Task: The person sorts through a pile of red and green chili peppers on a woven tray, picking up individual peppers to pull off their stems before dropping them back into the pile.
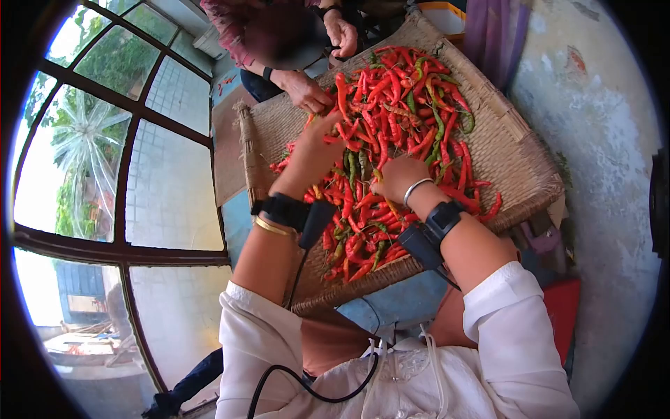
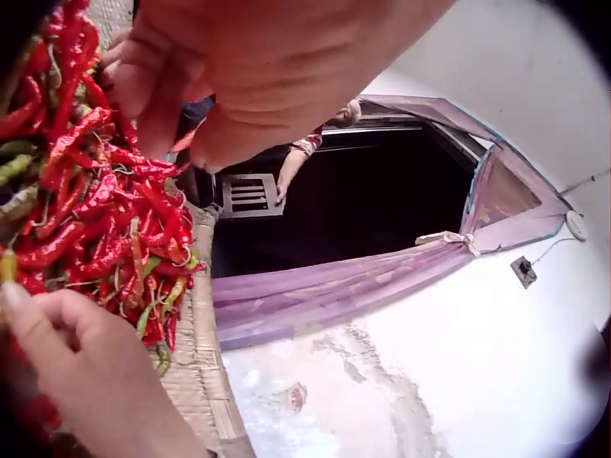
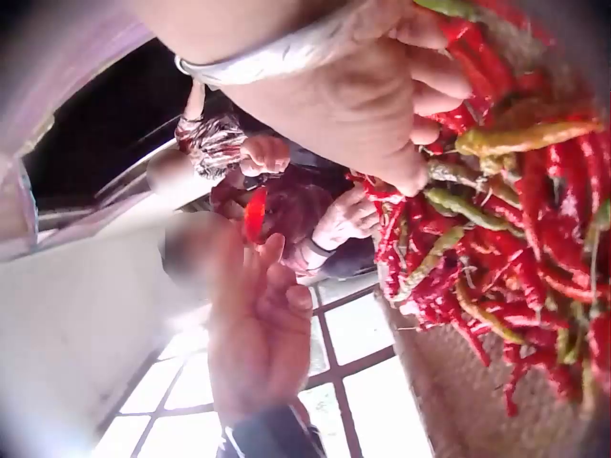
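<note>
My left hand is lifted at the left side of the chili pile. It pinches a red chili pepper, whose end points up past the fingers in the right wrist view. My right hand is low over the middle of the pile, fingers bent down among red, green and yellowish chilies. In the left wrist view the right hand's fingertip is right at a yellowish chili. I cannot tell whether those fingers grip it.
The chilies lie on a woven tray with a raised rim. Across it, another person's hands are at the far left of the pile. Windows line the left side; a worn wall and a purple curtain are at the right.
</note>
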{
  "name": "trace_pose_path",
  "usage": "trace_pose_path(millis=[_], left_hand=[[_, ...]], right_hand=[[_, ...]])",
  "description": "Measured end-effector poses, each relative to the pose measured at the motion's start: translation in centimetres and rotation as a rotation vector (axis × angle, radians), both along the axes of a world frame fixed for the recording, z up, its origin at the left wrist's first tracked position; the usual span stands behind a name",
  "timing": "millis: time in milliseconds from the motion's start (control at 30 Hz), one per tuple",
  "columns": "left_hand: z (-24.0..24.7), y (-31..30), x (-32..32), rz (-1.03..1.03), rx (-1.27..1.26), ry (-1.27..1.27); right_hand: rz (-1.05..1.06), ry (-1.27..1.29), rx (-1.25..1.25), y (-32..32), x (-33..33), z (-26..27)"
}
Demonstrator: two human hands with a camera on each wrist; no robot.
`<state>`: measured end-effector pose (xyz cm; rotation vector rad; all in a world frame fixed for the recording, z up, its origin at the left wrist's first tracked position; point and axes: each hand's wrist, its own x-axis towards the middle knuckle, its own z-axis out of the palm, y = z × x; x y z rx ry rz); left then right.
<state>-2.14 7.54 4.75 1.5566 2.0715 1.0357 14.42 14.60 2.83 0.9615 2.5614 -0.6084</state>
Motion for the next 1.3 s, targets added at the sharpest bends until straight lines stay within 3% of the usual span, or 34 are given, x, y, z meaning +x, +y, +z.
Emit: trace_pose_path(millis=[33,100,133,200,300,367,400,433,500,600,667,733,800,833,900,933,1000,1067,1167,1233,1300], left_hand=[[-0.3,-0.4,0.7,-0.005,0.001,0.001],[-1.2,-1.8,2.6,-0.107,-0.227,-0.041],[-1.6,-2.4,3.4,-0.108,-0.23,-0.042],[-2.0,-3.5,4.8,-0.111,-0.464,-0.218],[-3.2,-4.6,5.8,-0.082,-0.356,-0.277],[-2.7,-4.6,6.5,-0.052,-0.387,-0.364],[-2.6,-4.6,6.6,-0.049,-0.366,-0.517],[-2.6,-4.5,6.7,-0.047,-0.343,-0.671],[-2.4,-4.6,7.0,-0.04,-0.386,-0.735],[-2.0,-4.9,7.1,-0.024,-0.432,-0.838],[-1.8,-5.1,7.0,-0.018,-0.439,-0.881],[-1.6,-5.0,6.6,0.005,-0.486,-0.693],[-1.5,-4.9,5.6,0.011,-0.495,-0.613],[-1.3,-4.7,5.1,0.019,-0.501,-0.533],[0.0,-4.2,4.1,0.025,-0.468,-0.537],[1.2,-3.5,3.7,0.024,-0.484,-0.46],[1.5,-2.2,2.4,0.024,-0.503,-0.384],[0.5,-1.2,1.3,0.137,-0.025,-0.526],[0.8,-1.0,1.8,0.232,0.08,-0.543],[0.2,-2.3,2.9,0.164,-0.033,-0.572],[-1.1,-3.5,4.0,0.048,-0.318,-0.524]], right_hand=[[-0.005,0.001,0.001,0.1,0.1,-0.6],[0.091,-0.015,-0.008,0.3,0.4,-2.4],[0.049,0.004,-0.021,0.4,0.4,-2.5],[-0.007,0.013,-0.061,0.7,0.1,-2.4],[-0.071,0.092,-0.133,1.6,-0.3,-2.4],[-0.15,0.344,-0.354,1.9,-0.5,-2.9],[-0.274,0.48,-0.579,1.5,-0.3,-2.5],[-0.275,0.48,-0.578,1.1,0.0,-2.1],[-0.331,0.622,-0.727,0.5,0.3,-1.4],[-0.291,0.655,-0.746,-0.1,0.1,-1.7],[-0.273,0.612,-0.61,0.1,0.2,-1.3],[-0.255,0.568,-0.474,0.4,0.1,-1.2],[-0.147,0.435,-0.048,0.6,0.2,-1.9],[-0.152,0.434,-0.05,0.7,0.2,-2.2],[0.096,0.278,-0.025,0.6,0.2,-2.8],[0.096,0.277,-0.028,0.6,0.2,-3.3],[0.216,0.251,-0.178,0.3,0.2,-4.1],[0.242,0.151,-0.169,0.1,0.3,-3.5],[0.256,-0.034,-0.156,0.1,0.1,-2.1],[0.247,-0.125,-0.161,0.2,0.4,-1.5],[0.113,0.024,-0.228,0.1,0.6,-1.2]])
